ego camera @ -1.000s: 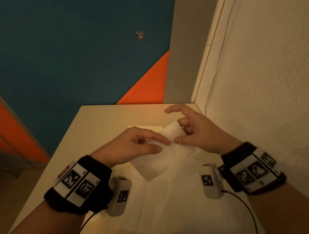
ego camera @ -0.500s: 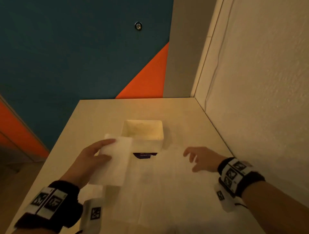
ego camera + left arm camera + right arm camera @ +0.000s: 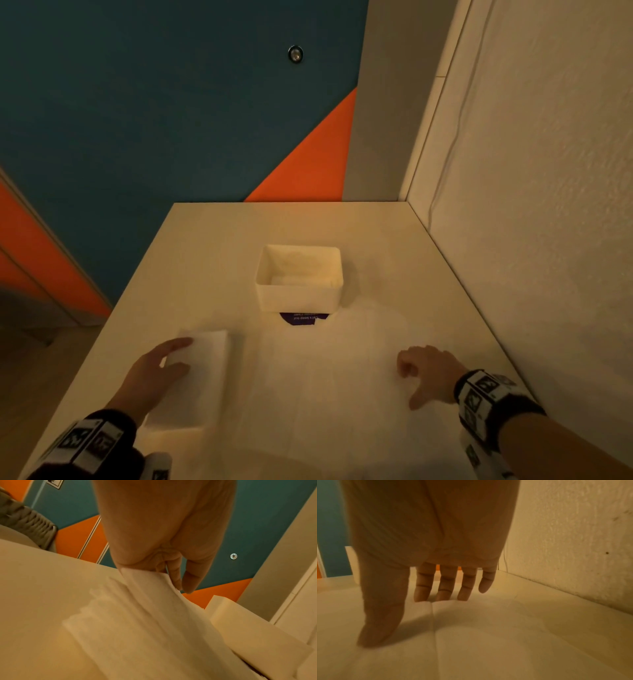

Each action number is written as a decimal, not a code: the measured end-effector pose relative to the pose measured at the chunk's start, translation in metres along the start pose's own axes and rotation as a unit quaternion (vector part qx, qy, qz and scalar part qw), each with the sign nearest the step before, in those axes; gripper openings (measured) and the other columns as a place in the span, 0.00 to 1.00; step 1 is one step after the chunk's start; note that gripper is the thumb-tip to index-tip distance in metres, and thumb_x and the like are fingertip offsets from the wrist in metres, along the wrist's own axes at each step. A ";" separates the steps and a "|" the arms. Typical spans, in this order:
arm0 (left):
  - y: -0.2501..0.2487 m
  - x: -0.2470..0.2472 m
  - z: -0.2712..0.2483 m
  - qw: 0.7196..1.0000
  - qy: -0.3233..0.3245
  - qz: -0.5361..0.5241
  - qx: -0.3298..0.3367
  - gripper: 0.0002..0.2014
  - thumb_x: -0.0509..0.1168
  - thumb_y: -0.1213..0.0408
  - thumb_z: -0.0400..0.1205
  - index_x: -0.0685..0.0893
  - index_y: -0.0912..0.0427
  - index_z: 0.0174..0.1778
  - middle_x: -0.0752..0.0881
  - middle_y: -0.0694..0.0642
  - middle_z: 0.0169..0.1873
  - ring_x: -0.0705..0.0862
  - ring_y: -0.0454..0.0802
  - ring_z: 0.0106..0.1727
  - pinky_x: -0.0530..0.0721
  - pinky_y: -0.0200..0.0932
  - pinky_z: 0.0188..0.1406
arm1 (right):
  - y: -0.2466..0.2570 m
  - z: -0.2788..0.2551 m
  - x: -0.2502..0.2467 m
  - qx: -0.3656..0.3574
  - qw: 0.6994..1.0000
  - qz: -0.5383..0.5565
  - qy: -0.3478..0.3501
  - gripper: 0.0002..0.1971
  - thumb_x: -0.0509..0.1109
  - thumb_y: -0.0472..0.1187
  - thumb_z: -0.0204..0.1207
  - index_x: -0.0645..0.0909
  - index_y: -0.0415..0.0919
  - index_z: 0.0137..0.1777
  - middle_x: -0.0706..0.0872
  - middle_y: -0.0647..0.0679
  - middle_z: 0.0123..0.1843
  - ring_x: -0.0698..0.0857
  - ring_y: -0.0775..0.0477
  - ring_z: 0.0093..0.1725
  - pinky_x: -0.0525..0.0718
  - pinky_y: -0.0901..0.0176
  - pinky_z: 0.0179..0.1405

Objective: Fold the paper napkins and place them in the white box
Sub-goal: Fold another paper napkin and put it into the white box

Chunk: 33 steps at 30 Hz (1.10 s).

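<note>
The left hand (image 3: 156, 368) holds a folded napkin (image 3: 197, 377) near the left edge of the worktop (image 3: 212, 246), thumb on top and fingers beneath, so its grip is clamped on the napkin; the left wrist view shows the napkin (image 3: 154, 615) hanging in layered folds from the fingers (image 3: 176, 577). The white box (image 3: 298, 294) stands open near the centre of the worktop, well apart from the napkin and toward the far edge, with white material inside that cannot be identified. A purple label (image 3: 301, 318) shows at the near foot of the box. The right hand (image 3: 428, 371) is toward the right edge, its grip apart, with straight fingertips (image 3: 421, 596) and thumb touching an unfolded napkin sheet (image 3: 488, 642) lying flat on the worktop, a crease line running through it.
</note>
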<state>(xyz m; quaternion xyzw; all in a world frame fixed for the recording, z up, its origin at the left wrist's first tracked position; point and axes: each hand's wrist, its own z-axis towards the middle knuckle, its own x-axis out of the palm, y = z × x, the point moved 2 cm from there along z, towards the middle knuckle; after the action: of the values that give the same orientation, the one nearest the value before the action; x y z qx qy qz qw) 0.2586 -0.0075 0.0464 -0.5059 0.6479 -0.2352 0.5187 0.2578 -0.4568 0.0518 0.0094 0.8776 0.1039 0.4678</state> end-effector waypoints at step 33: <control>-0.007 0.001 0.003 0.941 -0.034 0.333 0.058 0.19 0.68 0.65 0.78 0.81 0.50 0.65 0.70 0.59 0.74 0.72 0.61 0.69 0.68 0.55 0.71 | 0.022 -0.012 -0.068 -0.038 0.972 0.052 -0.228 0.15 0.66 0.48 0.77 0.65 0.55 0.33 0.75 0.56 0.31 0.78 0.51 0.38 0.63 0.57 0.54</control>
<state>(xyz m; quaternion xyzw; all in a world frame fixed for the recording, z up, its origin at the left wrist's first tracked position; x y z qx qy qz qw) 0.2637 -0.0100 0.0507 -0.2386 0.7466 -0.0689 0.6172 0.2848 -0.4451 0.1185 0.0608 0.7418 0.1569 0.6492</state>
